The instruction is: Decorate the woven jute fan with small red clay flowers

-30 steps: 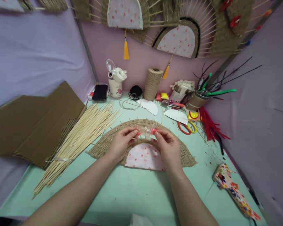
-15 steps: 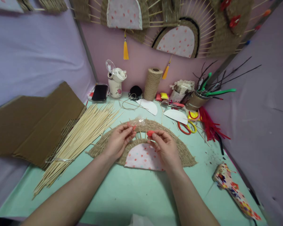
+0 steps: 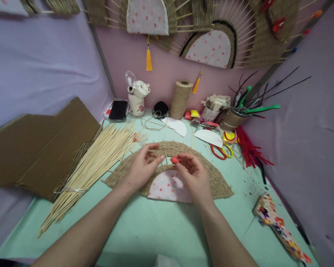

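Note:
A small lump of red modelling clay (image 3: 174, 160) is pinched between the thumb and fingers of my right hand (image 3: 194, 174). To its left, my left hand (image 3: 143, 162) holds nothing, its thumb and fingers apart. Both hands are above a woven twine fan (image 3: 219, 181) with a half-round dotted cloth panel (image 3: 167, 185) at its lower middle. Thin sticks show in the gap between the panel and the outer woven band. My right hand covers part of the panel. A clear plastic wrapper (image 3: 140, 138) with red clay in it lies beyond my left hand.
Bamboo sticks (image 3: 91, 167) and cardboard (image 3: 44, 148) lie at left. A twine spool (image 3: 180, 99), white half-round pieces (image 3: 208, 137) and a tool can (image 3: 232, 118) stand or lie behind. Scissors (image 3: 219, 152) and a flower-patterned glue gun (image 3: 280, 226) are at right.
My left hand has let go of the plastic wrapper, which now lies beside the sticks. That hand has come nearer the red clay, which my right hand still holds.

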Demonstrator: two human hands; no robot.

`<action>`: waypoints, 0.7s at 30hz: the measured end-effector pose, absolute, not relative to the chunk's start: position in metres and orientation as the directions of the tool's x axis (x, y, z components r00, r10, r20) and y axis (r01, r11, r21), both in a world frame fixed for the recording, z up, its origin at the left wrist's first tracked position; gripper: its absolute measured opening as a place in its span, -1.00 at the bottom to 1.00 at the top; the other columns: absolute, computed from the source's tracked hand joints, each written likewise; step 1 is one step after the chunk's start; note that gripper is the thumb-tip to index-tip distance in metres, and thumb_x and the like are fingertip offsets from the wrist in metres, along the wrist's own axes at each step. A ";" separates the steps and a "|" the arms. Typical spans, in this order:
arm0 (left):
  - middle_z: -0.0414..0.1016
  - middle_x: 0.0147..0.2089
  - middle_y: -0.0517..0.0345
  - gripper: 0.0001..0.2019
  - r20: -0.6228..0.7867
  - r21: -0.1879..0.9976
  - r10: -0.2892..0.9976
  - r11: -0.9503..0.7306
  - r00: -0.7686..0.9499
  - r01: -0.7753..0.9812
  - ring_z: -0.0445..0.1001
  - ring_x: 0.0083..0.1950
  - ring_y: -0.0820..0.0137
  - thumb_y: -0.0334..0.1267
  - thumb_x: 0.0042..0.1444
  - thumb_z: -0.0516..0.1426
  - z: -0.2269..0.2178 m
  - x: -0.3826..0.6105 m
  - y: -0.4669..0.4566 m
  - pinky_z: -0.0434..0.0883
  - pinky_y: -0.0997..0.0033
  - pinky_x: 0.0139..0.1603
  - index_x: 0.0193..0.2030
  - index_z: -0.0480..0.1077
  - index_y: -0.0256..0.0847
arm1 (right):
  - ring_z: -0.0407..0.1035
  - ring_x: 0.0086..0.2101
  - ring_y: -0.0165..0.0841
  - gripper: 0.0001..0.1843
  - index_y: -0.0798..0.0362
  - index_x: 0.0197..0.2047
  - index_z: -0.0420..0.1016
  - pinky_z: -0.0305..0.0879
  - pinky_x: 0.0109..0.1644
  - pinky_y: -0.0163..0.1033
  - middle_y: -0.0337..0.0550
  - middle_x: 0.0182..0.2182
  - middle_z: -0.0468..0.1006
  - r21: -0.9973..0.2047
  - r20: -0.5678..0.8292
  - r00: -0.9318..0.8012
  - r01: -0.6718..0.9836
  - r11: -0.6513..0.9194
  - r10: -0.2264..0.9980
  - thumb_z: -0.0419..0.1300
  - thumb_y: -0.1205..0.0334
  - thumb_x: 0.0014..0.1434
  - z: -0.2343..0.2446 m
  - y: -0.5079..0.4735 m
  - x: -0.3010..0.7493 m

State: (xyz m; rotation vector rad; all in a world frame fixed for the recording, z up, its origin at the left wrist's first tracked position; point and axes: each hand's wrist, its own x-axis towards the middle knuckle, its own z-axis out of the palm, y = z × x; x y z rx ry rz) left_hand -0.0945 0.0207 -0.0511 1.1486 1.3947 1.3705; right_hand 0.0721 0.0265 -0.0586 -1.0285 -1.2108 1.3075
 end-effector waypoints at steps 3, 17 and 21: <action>0.53 -0.06 0.03 -0.61 -0.134 0.972 0.991 0.135 0.018 -0.195 0.52 -0.07 0.29 -0.22 -0.08 0.35 -0.053 -0.079 0.013 0.45 0.33 -0.09 -0.08 0.43 -0.19 | 0.49 -0.13 -0.30 -0.79 -0.02 -0.15 0.46 0.47 -0.04 -0.15 -0.13 -0.17 0.59 -0.991 0.135 -0.155 -0.035 0.131 0.979 0.27 0.19 0.11 -0.062 0.026 0.072; 0.52 -0.29 0.20 -0.80 0.041 0.999 0.993 -0.042 -0.107 -0.006 0.48 -0.23 0.41 -0.41 -0.13 0.31 -0.060 -0.079 0.013 0.40 0.41 -0.15 -0.31 0.47 -0.18 | 0.47 -0.33 -0.32 -0.83 -0.02 -0.24 0.60 0.38 -0.21 -0.20 -0.17 -0.33 0.64 -0.951 0.188 -0.177 0.215 0.224 0.966 0.27 0.13 0.11 -0.054 0.024 0.076; 0.51 -0.31 0.21 -0.80 0.050 0.999 0.994 -0.051 -0.093 0.000 0.47 -0.25 0.41 -0.42 -0.13 0.31 -0.061 -0.079 0.012 0.40 0.40 -0.15 -0.33 0.45 -0.18 | 0.48 -0.34 -0.32 -0.80 -0.03 -0.21 0.62 0.38 -0.22 -0.21 -0.18 -0.33 0.66 -0.955 0.179 -0.186 0.203 0.216 0.966 0.29 0.13 0.08 -0.052 0.026 0.078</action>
